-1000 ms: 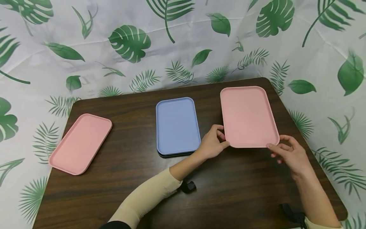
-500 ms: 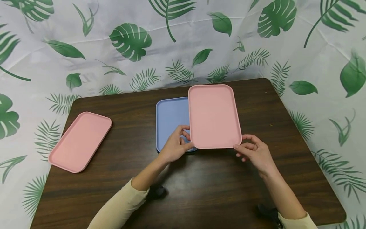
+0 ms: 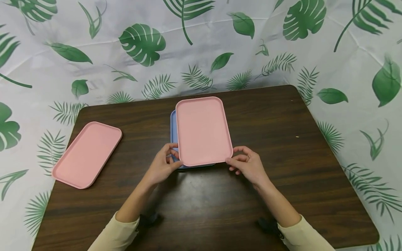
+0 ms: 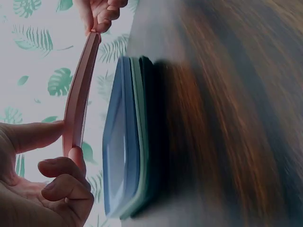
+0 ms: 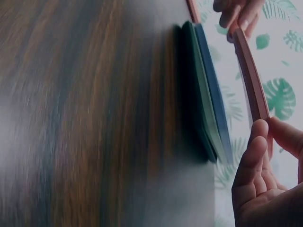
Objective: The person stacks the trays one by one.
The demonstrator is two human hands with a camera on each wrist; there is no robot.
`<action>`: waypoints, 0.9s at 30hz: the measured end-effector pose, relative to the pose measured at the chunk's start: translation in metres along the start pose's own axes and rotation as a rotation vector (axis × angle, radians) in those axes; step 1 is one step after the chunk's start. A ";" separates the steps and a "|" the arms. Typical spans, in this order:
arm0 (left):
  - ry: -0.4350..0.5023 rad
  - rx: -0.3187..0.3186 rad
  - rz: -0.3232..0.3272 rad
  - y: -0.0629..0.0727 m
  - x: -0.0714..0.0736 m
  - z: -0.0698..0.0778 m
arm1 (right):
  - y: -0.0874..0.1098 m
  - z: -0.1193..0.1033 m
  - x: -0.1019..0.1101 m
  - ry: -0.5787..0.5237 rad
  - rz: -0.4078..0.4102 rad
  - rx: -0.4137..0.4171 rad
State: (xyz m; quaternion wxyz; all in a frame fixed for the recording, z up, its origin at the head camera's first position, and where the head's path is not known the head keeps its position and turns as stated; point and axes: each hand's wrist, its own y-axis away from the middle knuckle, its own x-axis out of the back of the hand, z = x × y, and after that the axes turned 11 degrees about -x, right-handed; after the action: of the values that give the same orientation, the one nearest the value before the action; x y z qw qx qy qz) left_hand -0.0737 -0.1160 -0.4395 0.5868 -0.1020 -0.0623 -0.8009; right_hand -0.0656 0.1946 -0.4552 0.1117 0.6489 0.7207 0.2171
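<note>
Both hands hold a pink tray (image 3: 204, 132) by its near corners. My left hand (image 3: 161, 165) pinches the left corner between thumb and fingers; my right hand (image 3: 249, 165) pinches the right one. Beneath it lies a stack of trays, its blue top tray (image 3: 173, 129) mostly covered in the head view. Seen from the left wrist, a gap separates the held tray (image 4: 78, 99) from the blue tray (image 4: 116, 142). Under the blue one, a light green tray (image 4: 137, 184) and a dark tray (image 4: 154, 137) show at the stack's edge.
Another pink tray (image 3: 88, 155) lies at an angle on the left of the dark wooden table (image 3: 282, 181). A white cloth with green leaves (image 3: 194, 42) hangs behind the table and down its sides.
Both hands have carried the pink tray leftward from the right side of the table to over the blue tray. The other pink tray and the stack stay in place.
</note>
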 end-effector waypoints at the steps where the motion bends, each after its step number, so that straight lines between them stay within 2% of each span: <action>1: -0.002 0.003 0.000 0.001 0.003 -0.001 | -0.001 0.000 -0.004 0.000 -0.005 0.000; 8: -0.018 -0.003 -0.008 0.003 0.025 -0.006 | -0.007 0.002 -0.022 -0.009 -0.014 0.001; 14: -0.026 0.002 -0.027 0.004 0.035 -0.014 | -0.011 0.002 -0.033 -0.026 -0.034 0.000; 19: -0.037 0.002 -0.020 0.004 0.039 -0.021 | -0.014 0.001 -0.037 -0.011 -0.045 -0.021; 27: -0.069 -0.007 -0.035 0.002 0.036 -0.028 | -0.017 0.006 -0.037 -0.010 -0.029 -0.025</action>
State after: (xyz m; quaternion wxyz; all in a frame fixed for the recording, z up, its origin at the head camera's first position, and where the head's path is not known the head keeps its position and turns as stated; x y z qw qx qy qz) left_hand -0.0844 -0.1560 -0.4580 0.5698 -0.1305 -0.0814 -0.8073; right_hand -0.0731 0.1584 -0.4726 0.1267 0.6379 0.7267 0.2211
